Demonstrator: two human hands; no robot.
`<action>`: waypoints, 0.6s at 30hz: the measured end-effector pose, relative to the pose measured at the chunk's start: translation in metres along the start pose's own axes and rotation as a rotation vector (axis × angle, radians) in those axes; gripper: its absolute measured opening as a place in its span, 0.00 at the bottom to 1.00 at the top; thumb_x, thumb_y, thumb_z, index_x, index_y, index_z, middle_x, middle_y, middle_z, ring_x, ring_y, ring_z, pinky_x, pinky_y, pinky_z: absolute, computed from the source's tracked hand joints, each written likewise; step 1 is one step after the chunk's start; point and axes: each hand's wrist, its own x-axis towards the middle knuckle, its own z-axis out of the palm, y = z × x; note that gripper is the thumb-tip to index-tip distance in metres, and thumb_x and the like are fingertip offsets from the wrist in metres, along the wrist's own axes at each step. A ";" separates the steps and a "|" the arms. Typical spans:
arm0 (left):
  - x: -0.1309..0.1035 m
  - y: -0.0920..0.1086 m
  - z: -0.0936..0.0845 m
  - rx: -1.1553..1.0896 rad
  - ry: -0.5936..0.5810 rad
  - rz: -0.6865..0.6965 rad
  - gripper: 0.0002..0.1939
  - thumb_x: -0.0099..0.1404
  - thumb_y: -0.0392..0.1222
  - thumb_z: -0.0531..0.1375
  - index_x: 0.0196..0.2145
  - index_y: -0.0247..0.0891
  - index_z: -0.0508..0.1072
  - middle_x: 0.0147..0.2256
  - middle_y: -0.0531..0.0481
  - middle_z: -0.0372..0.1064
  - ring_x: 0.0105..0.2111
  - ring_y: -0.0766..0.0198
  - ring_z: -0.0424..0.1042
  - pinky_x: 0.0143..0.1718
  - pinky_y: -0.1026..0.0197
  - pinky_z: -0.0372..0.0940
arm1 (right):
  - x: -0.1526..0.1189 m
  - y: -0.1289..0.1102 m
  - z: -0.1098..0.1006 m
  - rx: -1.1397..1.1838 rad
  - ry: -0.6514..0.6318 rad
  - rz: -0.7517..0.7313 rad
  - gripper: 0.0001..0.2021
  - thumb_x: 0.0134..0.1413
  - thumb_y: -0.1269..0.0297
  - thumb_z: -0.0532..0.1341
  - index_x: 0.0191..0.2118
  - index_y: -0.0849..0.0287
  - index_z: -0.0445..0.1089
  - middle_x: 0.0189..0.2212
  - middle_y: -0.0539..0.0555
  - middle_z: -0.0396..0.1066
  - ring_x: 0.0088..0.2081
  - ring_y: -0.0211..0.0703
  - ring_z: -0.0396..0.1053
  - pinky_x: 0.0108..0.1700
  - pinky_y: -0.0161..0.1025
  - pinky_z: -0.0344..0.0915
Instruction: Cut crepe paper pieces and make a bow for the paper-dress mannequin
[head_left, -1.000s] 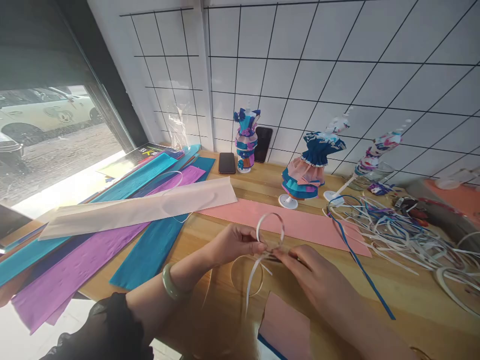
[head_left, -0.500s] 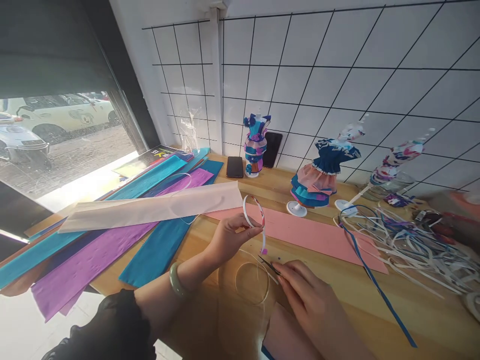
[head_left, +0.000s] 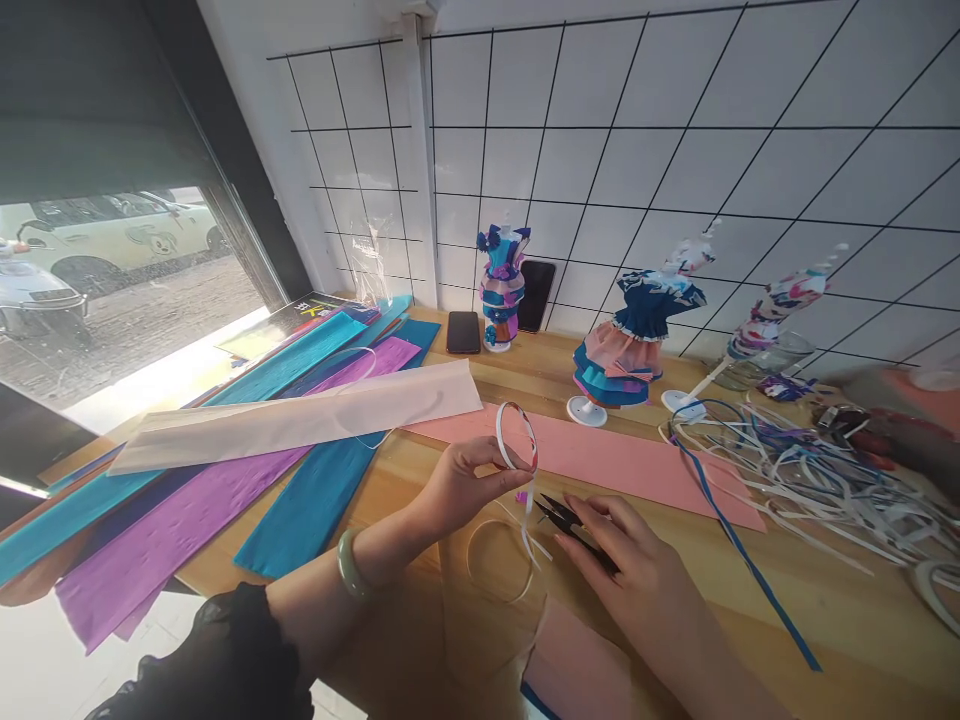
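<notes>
- Left hand (head_left: 457, 490): fingers pinch a white hoop (head_left: 502, 435), roughly upright above the bench (head_left: 525, 385), its tail (head_left: 529, 510) hanging down.
- Right hand (head_left: 637, 555): fingers grasp black scissors (head_left: 559, 514), long axis slanting, parted tips pointing leftward at the tail.
- Bare wood separates the right hand from a blue ribbon (head_left: 757, 570).
- A pink strip (head_left: 637, 460) runs behind.

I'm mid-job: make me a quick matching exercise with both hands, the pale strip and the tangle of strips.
1. Left hand
2. Right hand
3. Pale strip
4. Tangle of strips

A. Mostly white, some blue
B. Holding black snips
C. Lying across a purple sheet
D. Pinching a white loop

Pairs: 1-D, 2-B, 3-C, 4-A.
</notes>
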 end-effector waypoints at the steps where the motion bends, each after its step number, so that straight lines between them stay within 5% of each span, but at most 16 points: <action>1: 0.000 0.001 0.001 0.001 -0.012 0.000 0.08 0.58 0.42 0.61 0.30 0.35 0.74 0.32 0.49 0.72 0.34 0.64 0.70 0.39 0.63 0.64 | 0.000 0.000 0.000 -0.037 0.002 -0.018 0.15 0.60 0.63 0.52 0.51 0.60 0.64 0.38 0.59 0.68 0.35 0.42 0.72 0.33 0.37 0.70; 8: -0.003 0.008 0.005 0.001 -0.056 0.012 0.07 0.57 0.41 0.61 0.30 0.34 0.75 0.30 0.48 0.72 0.32 0.65 0.71 0.37 0.64 0.65 | 0.001 -0.003 0.000 -0.312 -0.023 -0.181 0.17 0.61 0.64 0.51 0.49 0.69 0.65 0.32 0.59 0.69 0.28 0.41 0.71 0.25 0.36 0.65; 18: -0.003 0.010 0.006 -0.005 -0.068 0.002 0.06 0.56 0.38 0.62 0.29 0.32 0.75 0.30 0.47 0.72 0.32 0.65 0.70 0.37 0.64 0.64 | 0.002 0.005 0.008 -0.423 0.003 -0.336 0.15 0.62 0.63 0.51 0.48 0.67 0.66 0.26 0.52 0.69 0.23 0.36 0.68 0.21 0.36 0.57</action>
